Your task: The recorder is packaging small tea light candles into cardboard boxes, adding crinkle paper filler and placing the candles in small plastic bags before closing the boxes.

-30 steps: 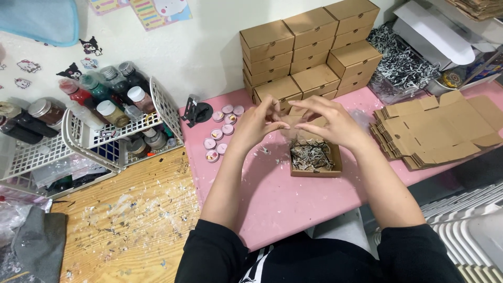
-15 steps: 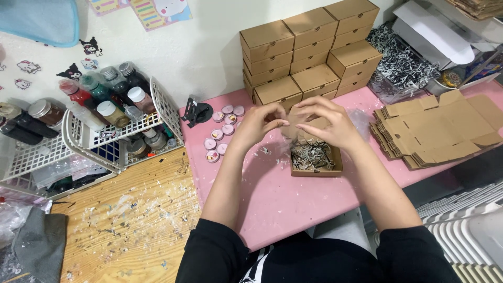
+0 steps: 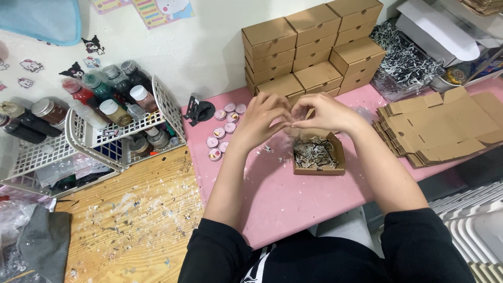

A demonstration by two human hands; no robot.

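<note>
Head view: your left hand (image 3: 260, 120) and right hand (image 3: 324, 112) meet fingertip to fingertip just above the open box (image 3: 318, 153) of shredded paper; whether they pinch anything, you cannot tell. Box sits on the pink mat (image 3: 293, 199), long axis 9 to 3. At 12 stands the box stack (image 3: 309, 47), at 3 flat cardboard (image 3: 445, 126), at 9 small pink tins (image 3: 225, 128). Bare mat lies toward 6.

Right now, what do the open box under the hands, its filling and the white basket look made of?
The open box looks like matte brown cardboard, with folded flaps and raw edges. Its filling seems to be shredded paper, in crinkled dark and pale strips. The white basket is probably glossy moulded plastic, judging by its thick grid walls; coated wire is possible.
</note>
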